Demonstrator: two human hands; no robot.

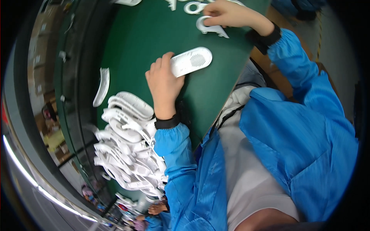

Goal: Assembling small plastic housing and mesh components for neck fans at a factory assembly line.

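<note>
Many white parts (129, 154) heaped on the green surface (135, 42) — then the left hand (163, 81), fingers clasping a rounded white panel (197, 60) right of the heap — and farther right, the right hand (231, 14), fingers pinching a ring-ended piece (216, 30).

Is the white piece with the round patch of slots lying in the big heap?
No, the left hand holds that white piece by one end, apart from the heap.

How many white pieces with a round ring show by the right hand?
2: the nearer ring piece is at the right hand's thumb; the farther ring piece lies near the top edge. The hand may hide more.
</note>
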